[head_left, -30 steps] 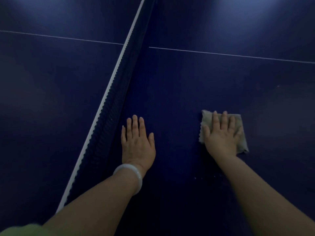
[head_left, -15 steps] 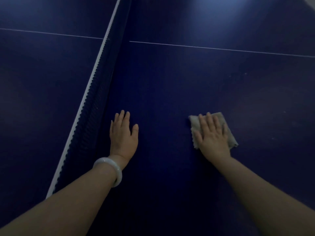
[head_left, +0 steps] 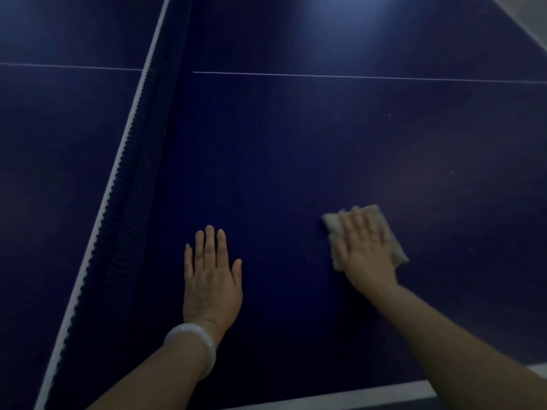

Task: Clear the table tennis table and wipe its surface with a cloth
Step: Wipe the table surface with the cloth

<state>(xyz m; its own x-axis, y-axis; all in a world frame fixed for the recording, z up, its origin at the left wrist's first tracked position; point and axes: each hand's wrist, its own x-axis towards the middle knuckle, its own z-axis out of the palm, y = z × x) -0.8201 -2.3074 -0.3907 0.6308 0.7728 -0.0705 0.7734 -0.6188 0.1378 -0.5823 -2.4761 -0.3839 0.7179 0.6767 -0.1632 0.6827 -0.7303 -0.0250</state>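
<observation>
The dark blue table tennis table (head_left: 281,149) fills the view. A small beige cloth (head_left: 398,253) lies flat on it at the right. My right hand (head_left: 365,250) presses on the cloth with straight fingers and covers most of it. My left hand (head_left: 211,276), with a white bangle on the wrist, rests palm down on the bare surface to the left of the cloth, fingers straight, holding nothing.
The net (head_left: 124,208) with its white top band runs diagonally along the left, close to my left hand. A thin white centre line (head_left: 355,76) crosses the far surface. The table's white near edge (head_left: 370,393) shows at the bottom right, its far corner at top right.
My right hand has slid the cloth toward the near edge of the table, which has now come into view. My left hand stays flat beside the net.
</observation>
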